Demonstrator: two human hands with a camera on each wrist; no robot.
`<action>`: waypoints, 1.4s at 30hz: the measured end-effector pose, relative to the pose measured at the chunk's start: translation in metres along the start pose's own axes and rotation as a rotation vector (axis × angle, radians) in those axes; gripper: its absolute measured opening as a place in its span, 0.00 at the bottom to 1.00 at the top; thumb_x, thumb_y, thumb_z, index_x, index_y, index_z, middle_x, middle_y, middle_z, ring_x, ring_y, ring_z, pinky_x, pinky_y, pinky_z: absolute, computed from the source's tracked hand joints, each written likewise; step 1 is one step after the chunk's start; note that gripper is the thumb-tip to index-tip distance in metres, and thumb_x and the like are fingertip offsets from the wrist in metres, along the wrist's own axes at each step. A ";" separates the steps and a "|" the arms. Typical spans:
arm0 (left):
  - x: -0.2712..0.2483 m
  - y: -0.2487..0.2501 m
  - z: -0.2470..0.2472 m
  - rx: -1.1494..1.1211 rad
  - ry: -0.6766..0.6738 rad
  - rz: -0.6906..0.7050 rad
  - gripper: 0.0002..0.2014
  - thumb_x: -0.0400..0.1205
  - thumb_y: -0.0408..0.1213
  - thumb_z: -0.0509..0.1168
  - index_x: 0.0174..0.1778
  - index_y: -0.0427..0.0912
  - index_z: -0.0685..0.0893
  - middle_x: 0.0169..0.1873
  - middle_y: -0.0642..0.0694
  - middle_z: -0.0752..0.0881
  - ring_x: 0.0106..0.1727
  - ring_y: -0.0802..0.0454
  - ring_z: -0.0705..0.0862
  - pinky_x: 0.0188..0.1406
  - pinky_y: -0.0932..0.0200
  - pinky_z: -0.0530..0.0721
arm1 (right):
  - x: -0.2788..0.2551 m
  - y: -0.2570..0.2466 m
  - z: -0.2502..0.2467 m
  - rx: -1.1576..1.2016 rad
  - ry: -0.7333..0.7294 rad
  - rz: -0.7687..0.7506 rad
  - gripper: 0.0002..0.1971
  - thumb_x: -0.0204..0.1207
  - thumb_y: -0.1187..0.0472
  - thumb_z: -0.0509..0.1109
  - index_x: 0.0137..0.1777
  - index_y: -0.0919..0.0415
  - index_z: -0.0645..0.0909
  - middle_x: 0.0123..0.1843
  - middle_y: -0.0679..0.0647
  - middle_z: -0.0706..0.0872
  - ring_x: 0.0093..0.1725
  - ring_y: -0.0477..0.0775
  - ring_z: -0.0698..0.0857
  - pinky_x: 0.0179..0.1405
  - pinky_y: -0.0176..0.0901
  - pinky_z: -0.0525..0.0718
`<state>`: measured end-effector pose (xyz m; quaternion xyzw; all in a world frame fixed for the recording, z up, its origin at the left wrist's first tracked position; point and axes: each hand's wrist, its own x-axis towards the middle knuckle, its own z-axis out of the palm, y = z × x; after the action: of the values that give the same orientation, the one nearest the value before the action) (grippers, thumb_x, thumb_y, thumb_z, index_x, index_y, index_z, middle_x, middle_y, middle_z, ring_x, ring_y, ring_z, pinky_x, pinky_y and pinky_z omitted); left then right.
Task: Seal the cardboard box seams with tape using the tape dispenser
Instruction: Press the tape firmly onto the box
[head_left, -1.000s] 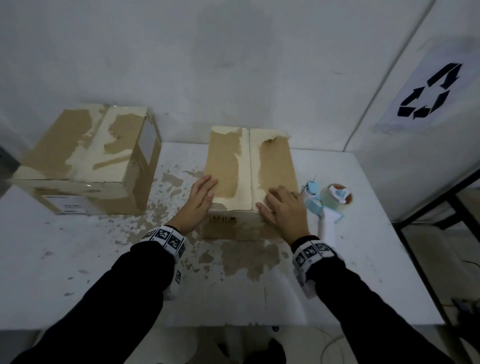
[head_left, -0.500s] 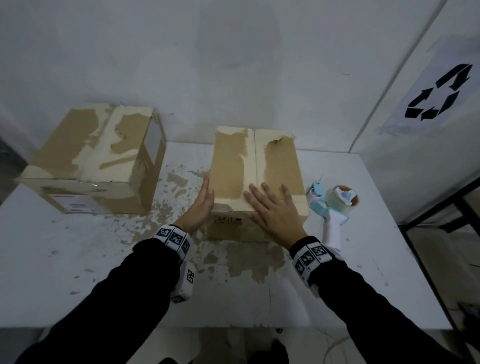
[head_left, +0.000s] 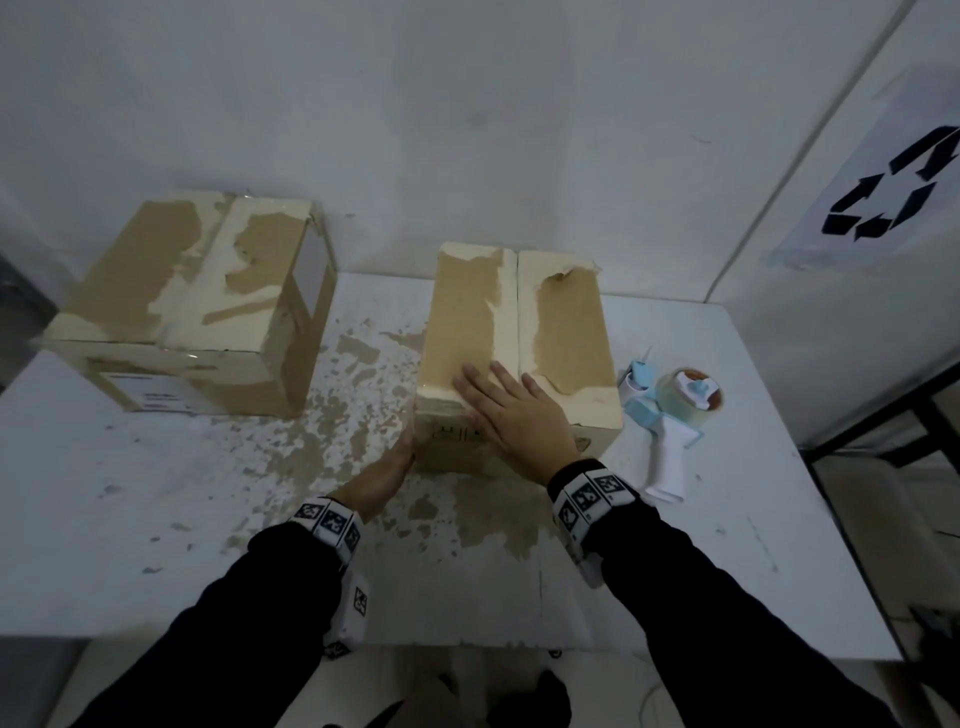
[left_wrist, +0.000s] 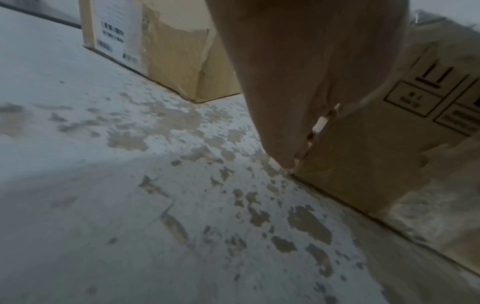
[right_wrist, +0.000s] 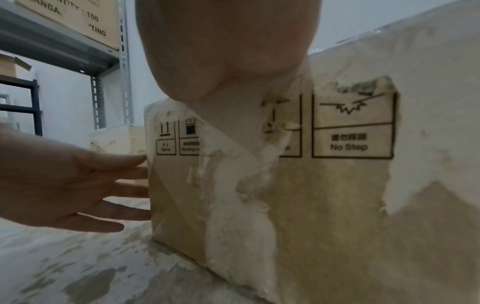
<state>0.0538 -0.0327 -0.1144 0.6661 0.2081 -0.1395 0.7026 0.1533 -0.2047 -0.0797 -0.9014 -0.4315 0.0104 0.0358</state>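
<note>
The cardboard box (head_left: 566, 332) stands mid-table, its two top flaps meeting at a centre seam, the paper skin torn in patches. My right hand (head_left: 498, 400) lies flat on the top near the front edge, fingers straight and spread across the seam. My left hand (head_left: 397, 460) presses with straight fingers against the box's left side, low by the front corner; the right wrist view shows this left hand (right_wrist: 85, 185) touching the box (right_wrist: 324, 195). The tape dispenser (head_left: 670, 421), white handle and blue frame, lies on the table just right of the box, untouched.
A second, larger cardboard box (head_left: 192, 306) sits at the back left of the white, peeling table (head_left: 156, 519). The wall runs close behind both boxes. A recycling sign (head_left: 883, 202) hangs at the right. Metal shelving (right_wrist: 78, 51) shows behind the left hand.
My right hand slid left along the box top, from the right flap onto the seam. My left hand dropped from the top left edge to low on the box's left side.
</note>
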 end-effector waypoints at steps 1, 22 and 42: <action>0.000 0.003 -0.004 -0.046 -0.011 0.011 0.26 0.87 0.52 0.39 0.81 0.49 0.57 0.78 0.53 0.63 0.78 0.54 0.64 0.76 0.57 0.63 | 0.000 0.000 0.000 0.001 -0.002 0.003 0.30 0.83 0.43 0.34 0.85 0.47 0.53 0.86 0.45 0.56 0.85 0.57 0.56 0.81 0.59 0.58; 0.017 0.051 -0.009 -0.047 -0.051 0.125 0.26 0.86 0.55 0.39 0.82 0.58 0.52 0.80 0.50 0.62 0.79 0.50 0.64 0.80 0.46 0.62 | 0.009 -0.018 0.005 -0.165 0.255 -0.153 0.24 0.83 0.54 0.52 0.78 0.37 0.63 0.66 0.62 0.83 0.59 0.73 0.82 0.54 0.66 0.82; 0.013 0.055 -0.001 -0.038 0.021 0.039 0.27 0.86 0.57 0.40 0.79 0.52 0.61 0.72 0.53 0.71 0.71 0.52 0.72 0.69 0.56 0.71 | 0.005 -0.029 -0.016 0.042 0.022 0.002 0.26 0.85 0.46 0.44 0.78 0.50 0.70 0.70 0.51 0.83 0.68 0.61 0.83 0.61 0.64 0.80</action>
<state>0.0910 -0.0266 -0.0726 0.6579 0.2047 -0.1147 0.7156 0.1344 -0.1837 -0.0611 -0.9009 -0.4299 0.0098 0.0594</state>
